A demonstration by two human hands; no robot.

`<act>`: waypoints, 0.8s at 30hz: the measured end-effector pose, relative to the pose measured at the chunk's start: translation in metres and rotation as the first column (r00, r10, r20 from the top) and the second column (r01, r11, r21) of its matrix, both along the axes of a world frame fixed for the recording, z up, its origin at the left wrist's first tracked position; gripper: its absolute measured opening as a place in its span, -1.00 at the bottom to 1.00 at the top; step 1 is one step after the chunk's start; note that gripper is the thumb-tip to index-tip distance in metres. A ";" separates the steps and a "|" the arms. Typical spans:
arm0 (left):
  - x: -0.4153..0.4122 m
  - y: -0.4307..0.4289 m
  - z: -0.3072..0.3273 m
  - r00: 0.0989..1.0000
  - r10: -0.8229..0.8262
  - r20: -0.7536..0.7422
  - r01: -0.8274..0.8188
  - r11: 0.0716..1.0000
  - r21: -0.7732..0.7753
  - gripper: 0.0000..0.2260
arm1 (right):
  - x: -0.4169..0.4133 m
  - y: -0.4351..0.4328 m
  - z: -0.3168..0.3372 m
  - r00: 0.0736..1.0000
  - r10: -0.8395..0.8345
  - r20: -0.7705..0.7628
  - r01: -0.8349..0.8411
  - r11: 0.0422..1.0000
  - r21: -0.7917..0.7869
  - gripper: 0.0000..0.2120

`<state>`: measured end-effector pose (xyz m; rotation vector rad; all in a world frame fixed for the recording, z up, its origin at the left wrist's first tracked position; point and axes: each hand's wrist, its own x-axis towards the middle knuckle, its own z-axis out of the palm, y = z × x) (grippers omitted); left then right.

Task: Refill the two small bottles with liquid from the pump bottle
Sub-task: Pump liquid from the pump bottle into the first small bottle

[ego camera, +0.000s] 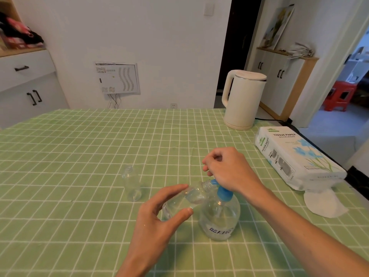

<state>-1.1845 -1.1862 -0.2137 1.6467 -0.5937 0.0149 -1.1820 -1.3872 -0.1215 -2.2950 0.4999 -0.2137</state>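
Head: rim of small bottle (180,200) at spout (214,182) (left hand (159,222) gripping)

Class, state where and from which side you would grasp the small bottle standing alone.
Grip the standing bottle round its straight body, below the shoulder, from its left: it stands upright, neck open, and the pump bottle crowds its right.

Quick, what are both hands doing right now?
Left hand: holding a small clear bottle, tilted.
Right hand: closed, on top of the blue pump head.
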 end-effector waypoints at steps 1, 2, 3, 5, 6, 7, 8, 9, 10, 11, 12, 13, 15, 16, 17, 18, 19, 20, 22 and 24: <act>0.000 0.000 0.000 1.000 0.000 -0.002 0.000 1.000 -0.003 -0.61 | 0.000 -0.001 -0.001 1.000 -0.008 0.005 0.008 1.000 0.009 -0.75; -0.001 -0.001 0.000 1.000 -0.001 -0.005 0.001 1.000 -0.004 -0.61 | 0.001 -0.002 -0.003 1.000 -0.013 0.011 0.012 1.000 0.019 -0.74; -0.001 -0.001 -0.001 1.000 -0.001 -0.008 0.001 1.000 -0.007 -0.61 | 0.001 -0.003 -0.004 1.000 -0.014 0.016 0.014 0.999 0.031 -0.73; 0.000 -0.002 -0.002 1.000 0.001 -0.014 -0.001 1.000 -0.013 -0.62 | 0.001 -0.004 -0.008 1.000 -0.016 0.017 0.015 0.999 0.052 -0.70; 0.000 -0.002 -0.002 1.000 0.000 -0.015 0.000 1.000 -0.010 -0.62 | 0.001 -0.004 -0.011 1.000 -0.014 0.011 0.013 0.998 0.064 -0.70; 0.000 -0.003 -0.002 1.000 -0.003 -0.015 0.003 1.000 -0.004 -0.62 | 0.000 -0.003 -0.014 1.000 -0.011 0.004 0.011 0.997 0.077 -0.69; 0.000 -0.003 -0.002 1.000 -0.008 -0.016 0.008 1.000 0.000 -0.62 | 0.000 -0.003 -0.015 1.000 -0.009 0.001 0.009 0.996 0.083 -0.69; -0.001 -0.003 -0.002 1.000 -0.012 -0.021 0.012 1.000 0.002 -0.62 | 0.000 -0.003 -0.016 1.000 -0.009 0.001 0.009 0.996 0.084 -0.69; -0.001 -0.003 -0.003 0.999 -0.016 -0.028 0.016 1.000 0.005 -0.62 | 0.001 -0.003 -0.016 1.000 -0.012 0.004 0.012 0.996 0.084 -0.69; -0.002 -0.002 -0.003 0.999 -0.020 -0.031 0.020 1.000 0.005 -0.62 | 0.001 -0.003 -0.016 1.000 -0.018 0.007 0.017 0.996 0.087 -0.68; -0.002 -0.002 -0.003 0.999 -0.021 -0.031 0.021 1.000 0.003 -0.62 | 0.001 -0.003 -0.016 1.000 -0.024 0.009 0.023 0.996 0.089 -0.68; -0.002 -0.002 -0.002 0.999 -0.021 -0.029 0.021 1.000 -0.001 -0.62 | 0.000 -0.003 -0.016 1.000 -0.030 0.010 0.029 0.996 0.087 -0.68; -0.002 -0.002 -0.002 0.999 -0.020 -0.026 0.019 1.000 -0.009 -0.62 | 0.000 -0.002 -0.015 0.999 -0.032 0.001 0.032 0.996 0.077 -0.70; -0.002 -0.002 -0.002 1.000 -0.019 -0.022 0.019 1.000 -0.011 -0.62 | -0.001 -0.002 -0.013 1.000 -0.028 -0.007 0.029 0.997 0.074 -0.71; -0.002 -0.002 -0.002 1.000 -0.018 -0.017 0.018 1.000 -0.011 -0.62 | -0.001 -0.002 -0.010 1.000 -0.023 -0.013 0.024 0.997 0.072 -0.72; -0.002 -0.001 -0.002 1.000 -0.018 -0.011 0.018 1.000 -0.010 -0.62 | -0.001 -0.002 -0.007 1.000 -0.017 -0.014 0.018 0.998 0.066 -0.74; -0.001 0.000 -0.002 1.000 -0.019 -0.006 0.019 1.000 -0.007 -0.62 | 0.000 -0.003 -0.004 1.000 -0.012 -0.012 0.013 0.999 0.051 -0.75; 0.000 0.000 -0.002 1.000 -0.019 -0.001 0.019 1.000 -0.004 -0.62 | 0.000 -0.002 -0.002 1.000 -0.008 -0.011 0.009 1.000 0.030 -0.75; 0.001 0.002 -0.003 1.000 -0.018 0.008 0.018 1.000 -0.007 -0.62 | 0.001 -0.001 -0.001 1.000 -0.001 -0.013 0.001 1.000 0.012 -0.76; 0.002 0.002 -0.003 1.000 -0.018 0.015 0.019 1.000 -0.013 -0.62 | 0.002 -0.002 -0.003 1.000 -0.004 -0.009 0.004 1.000 0.030 -0.76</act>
